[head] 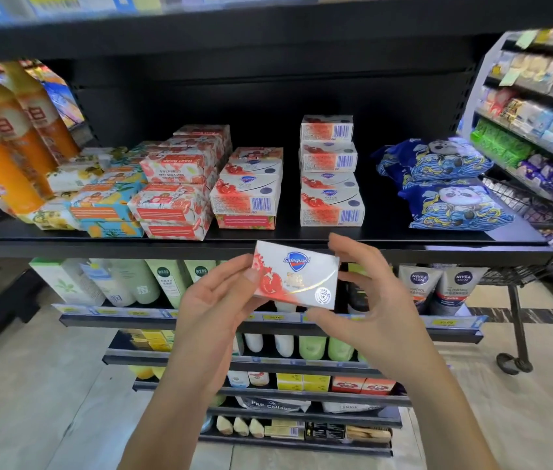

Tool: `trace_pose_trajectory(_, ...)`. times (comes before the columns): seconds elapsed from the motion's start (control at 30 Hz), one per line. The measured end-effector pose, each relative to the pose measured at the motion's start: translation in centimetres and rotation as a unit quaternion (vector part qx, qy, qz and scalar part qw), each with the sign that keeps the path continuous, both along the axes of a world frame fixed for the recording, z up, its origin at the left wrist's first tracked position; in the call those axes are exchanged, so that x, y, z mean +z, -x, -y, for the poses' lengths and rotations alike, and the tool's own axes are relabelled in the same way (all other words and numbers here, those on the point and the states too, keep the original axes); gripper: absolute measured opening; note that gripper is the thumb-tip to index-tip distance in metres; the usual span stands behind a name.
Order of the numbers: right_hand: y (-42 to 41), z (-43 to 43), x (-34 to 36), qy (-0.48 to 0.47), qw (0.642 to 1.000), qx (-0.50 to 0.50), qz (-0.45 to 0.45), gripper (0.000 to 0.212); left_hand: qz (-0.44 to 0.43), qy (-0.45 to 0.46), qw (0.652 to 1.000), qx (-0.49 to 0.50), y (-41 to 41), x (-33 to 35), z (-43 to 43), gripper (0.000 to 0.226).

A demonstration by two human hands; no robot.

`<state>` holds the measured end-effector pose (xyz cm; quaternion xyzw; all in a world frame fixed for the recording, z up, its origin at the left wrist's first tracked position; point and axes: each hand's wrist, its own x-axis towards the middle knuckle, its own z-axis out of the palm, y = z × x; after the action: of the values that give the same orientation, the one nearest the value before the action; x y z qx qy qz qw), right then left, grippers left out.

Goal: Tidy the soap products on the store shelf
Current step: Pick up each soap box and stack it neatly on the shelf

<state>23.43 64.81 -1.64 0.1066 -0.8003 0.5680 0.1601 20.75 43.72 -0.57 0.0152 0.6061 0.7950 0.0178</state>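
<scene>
- The left grip [214, 300] holds the soap box [297, 276] by its left end: the thumb lies across the printed front and the other fingers are curled behind it.
- The right grip [370, 307] pinches the box's right end, with the forefinger on the top right corner and the thumb under the bottom right corner. The remaining fingers are spread loosely and off the box.
- The soap box is white with a red fruit picture and a blue shield logo. It faces the camera, slightly tilted, and is held in the air just in front of the black shelf's [387, 237] front edge, touching nothing on it.
- Behind it on the shelf stands a tall stack of matching boxes [331, 171], barcode sides forward.
- A lower stack of the same boxes [248, 188] stands to its left, with a bare gap between the two.
- Further left lie red-and-white wrapped bars [173, 195], then blue-and-orange wrapped bars [109, 205].
- Orange bottles [3, 140] stand at the far left.
- Blue panda packs [448, 184] are piled at the shelf's right end.
- On the shelf below are pale green bottles [132, 283] and grey tubes [437, 286].
- A black wire cart [539, 232] stands at the right.
</scene>
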Motion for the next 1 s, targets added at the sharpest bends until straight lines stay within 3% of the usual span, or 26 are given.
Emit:
trace_pose_trajectory(0.17,2.6,0.1,1.7,-0.096,0.992,-0.030,-0.081,0.068,-0.039,0.008,0.999,0.022,1.7,0.8,0.1,0.041)
trace_pose_trajectory(0.33,6.7,0.0,4.4,-0.150,0.977,-0.049,-0.146,0.068,-0.126,0.151,0.978,0.064,4.9,0.9,0.5,0.020)
trace_pose_trajectory(0.4,8.9,0.0,5.7,-0.145,0.977,-0.058,-0.146,0.069,-0.169,0.273,0.943,0.084,6.2,-0.4,0.9,0.020)
trace_pose_trajectory(0.5,12.8,0.3,7.8,-0.117,0.982,-0.084,-0.123,0.071,-0.264,0.448,0.849,0.090,8.0,-2.9,1.4,0.035)
trace_pose_trajectory(0.6,17.4,0.9,9.8,-0.114,0.987,-0.094,-0.065,0.073,-0.316,0.499,0.801,0.102,9.2,-4.6,1.4,0.044)
trace_pose_trajectory(0.73,23.0,1.7,10.8,-0.155,0.982,-0.107,0.022,0.074,-0.368,0.532,0.748,0.147,10.3,-5.5,1.3,0.033)
trace_pose_trajectory(1.0,26.3,2.2,11.6,-0.215,0.970,-0.083,0.077,0.063,-0.359,0.483,0.787,0.134,10.3,-5.4,1.3,0.032)
